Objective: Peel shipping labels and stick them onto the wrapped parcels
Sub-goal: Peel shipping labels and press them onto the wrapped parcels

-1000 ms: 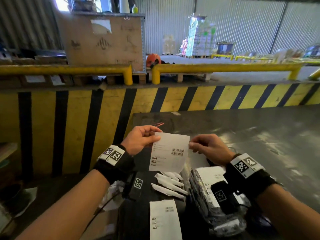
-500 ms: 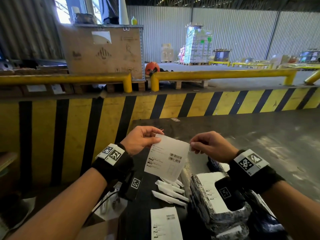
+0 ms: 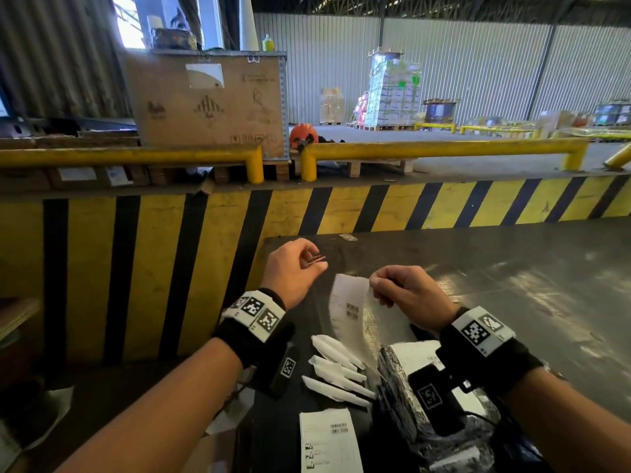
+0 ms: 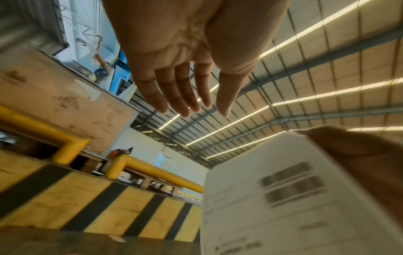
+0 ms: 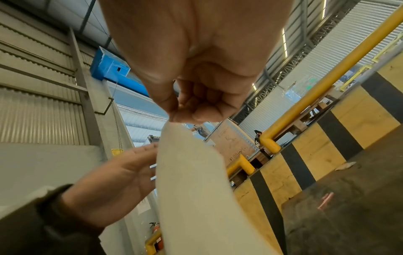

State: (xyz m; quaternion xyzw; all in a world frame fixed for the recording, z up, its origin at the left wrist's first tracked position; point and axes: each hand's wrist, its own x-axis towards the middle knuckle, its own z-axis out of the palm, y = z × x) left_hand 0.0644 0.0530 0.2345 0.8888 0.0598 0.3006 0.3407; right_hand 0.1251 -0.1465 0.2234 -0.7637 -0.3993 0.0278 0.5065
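the right hand pinches the top edge of a shipping label between thumb and fingertips. the label hangs in the air above the dark table, long axis near upright, slightly tilted, printed barcodes facing the person. the left hand is off the label, fingers straight and relaxed. a wrapped parcel lies just below the right wrist, another label flat beside it.

Label print was motion-blurred, unreadable; parcel was partly hidden by right wrist camera; second label cut off at bottom edge.
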